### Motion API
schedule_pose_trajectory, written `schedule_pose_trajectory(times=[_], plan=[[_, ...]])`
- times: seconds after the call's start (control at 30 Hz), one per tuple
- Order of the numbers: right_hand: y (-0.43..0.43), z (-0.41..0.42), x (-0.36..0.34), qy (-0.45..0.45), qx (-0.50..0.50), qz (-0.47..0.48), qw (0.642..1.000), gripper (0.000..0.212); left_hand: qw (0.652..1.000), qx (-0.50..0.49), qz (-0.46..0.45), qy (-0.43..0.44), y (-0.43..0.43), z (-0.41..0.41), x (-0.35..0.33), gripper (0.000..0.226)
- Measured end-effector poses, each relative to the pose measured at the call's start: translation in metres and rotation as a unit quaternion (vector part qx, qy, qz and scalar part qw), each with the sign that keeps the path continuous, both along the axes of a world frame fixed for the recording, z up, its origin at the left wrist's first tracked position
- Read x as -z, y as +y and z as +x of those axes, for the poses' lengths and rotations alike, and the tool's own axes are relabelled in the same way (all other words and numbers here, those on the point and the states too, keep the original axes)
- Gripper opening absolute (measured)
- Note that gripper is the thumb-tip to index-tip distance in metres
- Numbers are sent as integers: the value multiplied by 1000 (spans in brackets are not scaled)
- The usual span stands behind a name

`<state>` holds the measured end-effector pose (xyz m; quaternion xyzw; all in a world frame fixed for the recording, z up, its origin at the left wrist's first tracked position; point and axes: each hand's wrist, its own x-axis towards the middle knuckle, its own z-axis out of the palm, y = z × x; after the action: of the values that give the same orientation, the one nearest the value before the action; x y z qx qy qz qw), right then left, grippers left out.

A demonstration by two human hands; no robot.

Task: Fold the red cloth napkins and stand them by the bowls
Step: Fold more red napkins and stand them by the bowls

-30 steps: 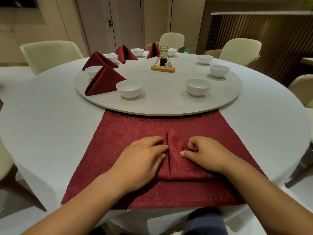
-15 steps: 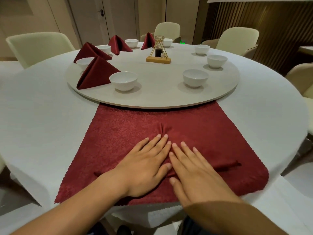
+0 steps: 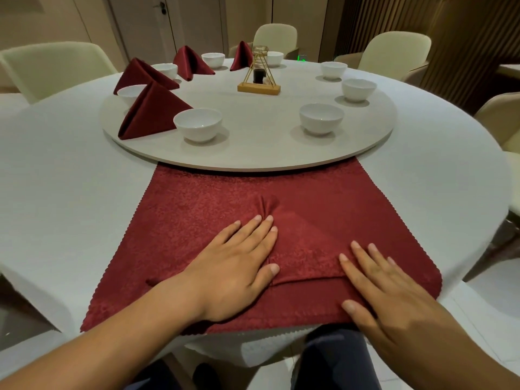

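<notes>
Item: red napkin [image 3: 309, 198], one, spread flat at the near edge of the bench [image 3: 56, 192], partly folded. We press it with left hand [image 3: 236, 266] and right hand [image 3: 385, 288], both flat and gripping nothing. We judge the crease wants firm, even smoothing outward. Folded napkins [image 3: 152, 111] standing: four. White bowls [image 3: 198, 123]: eight.

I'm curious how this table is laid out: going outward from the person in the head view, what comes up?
First the left hand and right hand, flat on the red napkin → turntable → nearest white bowl → wooden stand → cream chair.
</notes>
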<state>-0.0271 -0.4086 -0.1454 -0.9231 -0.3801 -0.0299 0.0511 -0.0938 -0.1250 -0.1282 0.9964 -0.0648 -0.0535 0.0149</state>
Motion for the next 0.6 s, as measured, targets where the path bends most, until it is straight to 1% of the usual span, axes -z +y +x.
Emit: schedule_pose_trajectory(times=[0.07,0.13,0.2,0.23,0.27,0.3,0.33,0.4,0.47,0.5,0.57,0.6], plan=[[1,0,-2,10,5,-17,1000,66,1000,0,1,-2,0,0,-1,79],[7,0,-12,18,24,-38,999,70,1000,0,-13,-3,-1,-2,-3,71],[16,-3,-25,8,35,-40,999,81,997,3,-69,-33,-1,-4,-4,69],[21,-2,-28,3,22,-22,999,89,992,1,-108,-62,0,-6,-3,72],[25,-1,-30,16,16,-18,1000,92,984,-4,-145,-100,2,-7,-3,72],[30,-2,-36,20,8,-5,1000,89,976,-9,-164,-142,3,-10,-1,68],[36,-3,-40,4,-4,11,1000,81,968,-13,-166,-186,4,-12,-1,60],[49,-10,-49,-8,-32,63,997,59,959,-8,-138,-247,3,-16,-3,38],[62,-12,-50,10,-87,105,991,45,961,13,-95,-261,0,-20,-7,23],[69,-14,-51,22,-116,114,986,40,962,23,-76,-260,-2,-24,-7,22],[80,-14,-47,40,-158,120,979,34,968,31,-49,-244,-4,-35,-2,26],[83,-12,-42,42,-174,127,976,33,973,29,-35,-228,-6,-41,1,31]])
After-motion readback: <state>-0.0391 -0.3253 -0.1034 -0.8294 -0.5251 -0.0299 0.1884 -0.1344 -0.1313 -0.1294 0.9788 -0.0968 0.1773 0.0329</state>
